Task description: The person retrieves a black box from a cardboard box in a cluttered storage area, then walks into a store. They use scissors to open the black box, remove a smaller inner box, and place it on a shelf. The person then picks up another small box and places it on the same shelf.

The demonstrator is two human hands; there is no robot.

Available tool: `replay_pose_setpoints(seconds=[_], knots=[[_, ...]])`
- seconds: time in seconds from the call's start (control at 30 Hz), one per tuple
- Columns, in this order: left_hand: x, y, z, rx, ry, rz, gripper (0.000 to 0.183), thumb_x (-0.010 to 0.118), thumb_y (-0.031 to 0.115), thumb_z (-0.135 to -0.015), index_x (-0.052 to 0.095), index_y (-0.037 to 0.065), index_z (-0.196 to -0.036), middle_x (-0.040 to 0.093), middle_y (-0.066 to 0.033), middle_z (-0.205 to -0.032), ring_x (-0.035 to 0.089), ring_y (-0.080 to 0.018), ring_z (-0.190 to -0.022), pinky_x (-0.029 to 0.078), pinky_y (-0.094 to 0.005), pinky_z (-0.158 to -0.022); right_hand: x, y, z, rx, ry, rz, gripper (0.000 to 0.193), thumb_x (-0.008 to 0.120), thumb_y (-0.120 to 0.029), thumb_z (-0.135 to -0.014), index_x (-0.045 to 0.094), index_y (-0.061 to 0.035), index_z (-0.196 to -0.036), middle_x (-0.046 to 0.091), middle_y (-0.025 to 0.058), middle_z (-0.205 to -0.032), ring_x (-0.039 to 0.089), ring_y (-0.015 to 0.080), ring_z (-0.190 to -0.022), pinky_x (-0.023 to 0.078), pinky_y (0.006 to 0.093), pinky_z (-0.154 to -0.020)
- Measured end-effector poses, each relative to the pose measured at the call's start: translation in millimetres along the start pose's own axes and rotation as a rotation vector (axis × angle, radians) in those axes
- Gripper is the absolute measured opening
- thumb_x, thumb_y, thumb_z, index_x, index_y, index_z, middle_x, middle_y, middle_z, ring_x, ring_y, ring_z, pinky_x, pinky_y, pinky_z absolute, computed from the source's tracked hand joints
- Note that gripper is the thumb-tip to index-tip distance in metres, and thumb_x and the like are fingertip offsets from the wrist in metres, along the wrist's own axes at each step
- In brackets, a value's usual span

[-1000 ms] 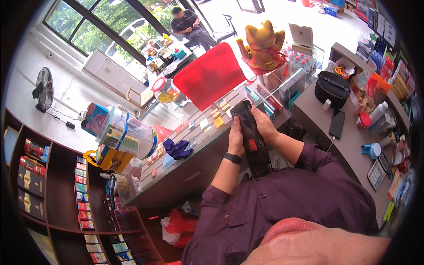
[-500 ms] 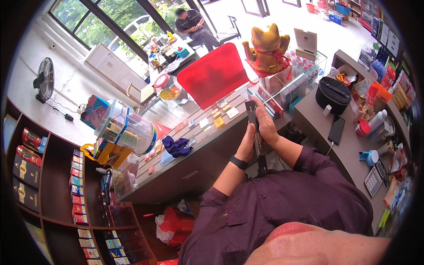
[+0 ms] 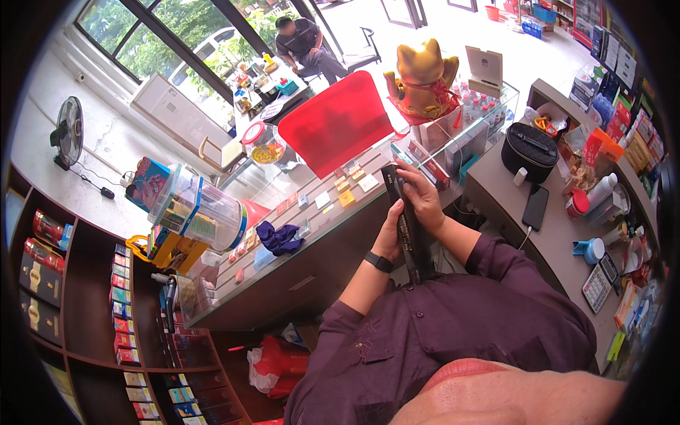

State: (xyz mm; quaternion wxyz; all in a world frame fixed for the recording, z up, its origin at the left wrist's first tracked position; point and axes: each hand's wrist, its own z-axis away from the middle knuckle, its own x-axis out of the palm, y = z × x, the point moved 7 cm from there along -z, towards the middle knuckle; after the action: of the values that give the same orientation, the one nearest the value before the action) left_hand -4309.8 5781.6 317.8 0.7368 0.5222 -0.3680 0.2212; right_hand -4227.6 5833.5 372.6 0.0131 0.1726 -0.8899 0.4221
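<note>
A long, narrow black box [image 3: 405, 237] with gold lettering stands upright in front of my chest, its top leaning a little to the left. My left hand [image 3: 389, 235] grips it along the left side, below the top end. On the right side, nearer the top, my right hand [image 3: 422, 197] is wrapped round it, with the thumb against its face. The box's lower end meets my dark shirt. A black band circles my left wrist.
Beyond my hands runs a glass display counter [image 3: 283, 273] bearing small packs, a dark blue cloth [image 3: 280, 238] and a golden cat figure [image 3: 423, 81]. To my right, a grey desk [image 3: 496, 190] carries a black round case [image 3: 530, 153] and a phone [image 3: 535, 207]. Someone sits by the window.
The box has turned slightly, its top shifting left and more of its dark side showing. Both hands have moved a little with it. The seated person has changed posture.
</note>
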Motion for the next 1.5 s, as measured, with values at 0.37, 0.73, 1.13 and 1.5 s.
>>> replay_pose_setpoints(seconds=[0.37,0.73,1.13,1.5], knots=[[7.1,3.5,0.0,0.028,-0.006,-0.027,0.05,0.055,0.046,-0.094,0.054,0.005,-0.122,0.066,-0.0093,-0.107,0.066,-0.0201,-0.092,0.055,-0.0335,-0.083,-1.4,-21.7,-11.6,-0.127,-0.038,0.225,0.031,0.06,-0.01,-0.091,0.06,-0.0029,-0.121,0.053,0.0138,-0.132,0.046,0.0276,-0.126,0.03,0.0375,-0.11],[-0.7,1.2,-0.2,-0.012,0.02,-0.058,0.054,0.055,0.046,-0.093,0.051,0.004,-0.127,0.064,-0.0098,-0.112,0.064,-0.0195,-0.098,0.053,-0.0324,-0.086,-6.2,-12.4,-9.5,-0.126,0.011,0.189,0.027,0.05,0.0,-0.091,0.059,-0.0013,-0.116,0.054,0.0154,-0.13,0.047,0.0296,-0.126,0.031,0.038,-0.109],[3.5,-1.6,4.5,-0.056,0.031,-0.069,0.053,0.059,0.049,-0.09,0.055,0.006,-0.121,0.066,-0.0083,-0.103,0.065,-0.0195,-0.091,0.055,-0.0332,-0.08,-14.2,-19.5,-22.1,-0.174,0.104,0.182,0.009,0.057,0.001,-0.089,0.058,-0.002,-0.097,0.06,0.0144,-0.112,0.058,0.0288,-0.103,0.046,0.0342,-0.09],[7.0,6.0,6.2,0.042,0.0,-0.081,0.056,0.058,0.047,-0.088,0.053,0.004,-0.124,0.064,-0.0096,-0.11,0.063,-0.0211,-0.1,0.051,-0.0343,-0.09,-19.2,-34.1,-8.1,-0.312,0.102,0.435,0.004,0.058,-0.006,-0.091,0.056,-0.0039,-0.09,0.06,0.0121,-0.098,0.056,0.0292,-0.092,0.045,0.037,-0.083]])
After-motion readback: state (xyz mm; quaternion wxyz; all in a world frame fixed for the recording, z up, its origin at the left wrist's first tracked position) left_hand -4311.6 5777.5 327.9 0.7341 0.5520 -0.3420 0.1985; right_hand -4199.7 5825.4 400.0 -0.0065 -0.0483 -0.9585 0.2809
